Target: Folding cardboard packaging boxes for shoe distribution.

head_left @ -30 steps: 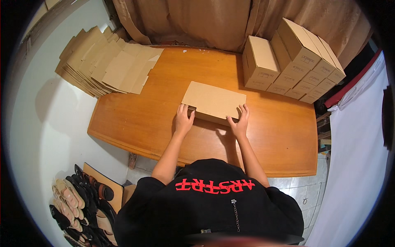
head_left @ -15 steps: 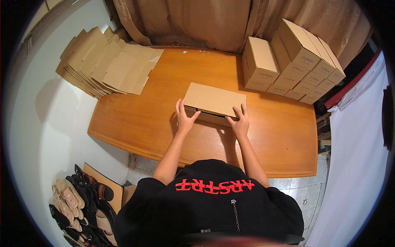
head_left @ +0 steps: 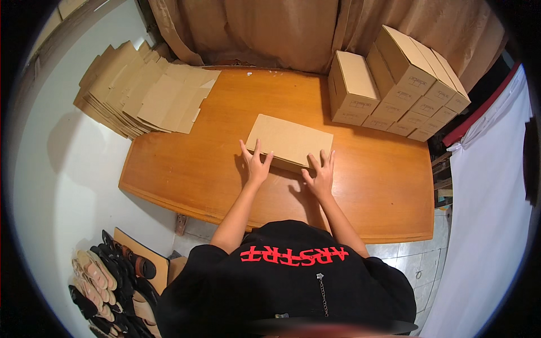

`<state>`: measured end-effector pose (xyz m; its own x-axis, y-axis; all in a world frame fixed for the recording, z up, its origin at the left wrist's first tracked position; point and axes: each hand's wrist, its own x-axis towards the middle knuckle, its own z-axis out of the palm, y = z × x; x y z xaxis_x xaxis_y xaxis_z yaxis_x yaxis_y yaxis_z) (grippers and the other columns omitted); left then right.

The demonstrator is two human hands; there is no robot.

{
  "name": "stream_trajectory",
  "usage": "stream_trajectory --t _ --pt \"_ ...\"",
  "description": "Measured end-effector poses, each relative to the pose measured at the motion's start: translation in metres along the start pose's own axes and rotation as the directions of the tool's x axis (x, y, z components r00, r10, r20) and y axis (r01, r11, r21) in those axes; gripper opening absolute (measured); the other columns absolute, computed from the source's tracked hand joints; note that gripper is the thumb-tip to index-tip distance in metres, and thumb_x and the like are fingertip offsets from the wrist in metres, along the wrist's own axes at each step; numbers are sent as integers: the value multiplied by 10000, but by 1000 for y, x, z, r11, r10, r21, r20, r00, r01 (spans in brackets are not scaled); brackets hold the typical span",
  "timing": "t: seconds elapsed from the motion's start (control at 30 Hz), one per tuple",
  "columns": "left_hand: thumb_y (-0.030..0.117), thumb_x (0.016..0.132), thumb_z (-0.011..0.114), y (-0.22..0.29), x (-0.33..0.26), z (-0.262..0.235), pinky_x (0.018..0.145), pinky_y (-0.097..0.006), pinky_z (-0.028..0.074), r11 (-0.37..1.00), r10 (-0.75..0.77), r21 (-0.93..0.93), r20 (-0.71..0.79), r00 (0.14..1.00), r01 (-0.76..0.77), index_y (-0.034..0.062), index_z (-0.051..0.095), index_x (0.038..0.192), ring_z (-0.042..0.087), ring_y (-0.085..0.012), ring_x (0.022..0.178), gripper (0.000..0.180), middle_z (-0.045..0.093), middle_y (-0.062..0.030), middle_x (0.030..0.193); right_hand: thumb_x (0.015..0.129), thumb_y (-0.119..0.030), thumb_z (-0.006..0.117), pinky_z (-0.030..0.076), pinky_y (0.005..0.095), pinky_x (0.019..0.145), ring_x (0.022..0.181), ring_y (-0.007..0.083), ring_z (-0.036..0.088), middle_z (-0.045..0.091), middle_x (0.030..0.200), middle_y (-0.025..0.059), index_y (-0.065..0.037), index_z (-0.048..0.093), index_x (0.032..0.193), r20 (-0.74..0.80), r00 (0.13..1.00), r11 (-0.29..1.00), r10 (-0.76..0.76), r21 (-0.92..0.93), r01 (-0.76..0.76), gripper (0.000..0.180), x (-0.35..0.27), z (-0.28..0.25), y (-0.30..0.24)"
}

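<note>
A brown cardboard box (head_left: 290, 138) rests on the wooden table in front of me, its lid lying down over the front side. At the box's near left corner is my left hand (head_left: 257, 164), fingers spread and fingertips touching the front edge. My right hand (head_left: 321, 173) is at the near right corner, its fingers apart as well, the tips against the lid's edge and front face. Neither hand wraps around the box. What is inside the box is hidden.
Flattened cardboard sheets (head_left: 152, 93) lie in a pile at the table's (head_left: 225, 191) far left. Closed boxes (head_left: 403, 84) are stacked at the far right, before a brown curtain (head_left: 270, 34). Sandals and shoes (head_left: 112, 276) stand on the lower left; a white cloth (head_left: 490, 197) hangs at right.
The dark gap under the lid's front edge has closed as the lid came down. Both hands' fingers have straightened and spread.
</note>
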<state>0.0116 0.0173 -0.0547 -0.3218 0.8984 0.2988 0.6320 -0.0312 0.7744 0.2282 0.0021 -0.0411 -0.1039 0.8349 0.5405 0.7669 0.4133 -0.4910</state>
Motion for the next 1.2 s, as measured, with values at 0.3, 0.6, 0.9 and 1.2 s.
stream_trajectory --t 0.3,0.6,0.9,1.2 --pt "59 863 463 -29 54 -8 1058 -358 237 1000 -24 6 167 986 23 134 318 1369 113 -418 1336 532 -142 -280 1430 716 -305 655 218 514 1026 1219 394 328 449 1224 218 -39 440 1233 -102 991 985 89 160 -72 619 32 1 9" --pt "443 857 512 -15 6 2 1075 -428 183 843 -467 -139 289 836 519 -66 196 1353 173 -379 1324 778 148 -279 1422 653 -286 747 378 373 937 1103 311 455 445 1195 200 -19 424 1273 337 902 839 269 378 -391 748 21 13 34" --pt "353 894 488 3 -50 27 1054 -376 229 766 -272 -455 410 871 454 -8 154 1383 256 -319 1301 693 278 -217 1389 722 -175 702 355 363 959 1140 266 441 454 1228 168 -10 443 1247 358 874 493 330 724 -482 609 4 36 21" --pt "255 874 546 149 82 50 1070 -338 191 745 254 -667 270 929 -10 -3 55 1405 215 -238 1313 769 193 -160 1429 769 -214 664 263 394 1029 1235 299 335 311 1344 200 15 236 1345 -250 951 872 180 488 -37 753 131 -61 28"
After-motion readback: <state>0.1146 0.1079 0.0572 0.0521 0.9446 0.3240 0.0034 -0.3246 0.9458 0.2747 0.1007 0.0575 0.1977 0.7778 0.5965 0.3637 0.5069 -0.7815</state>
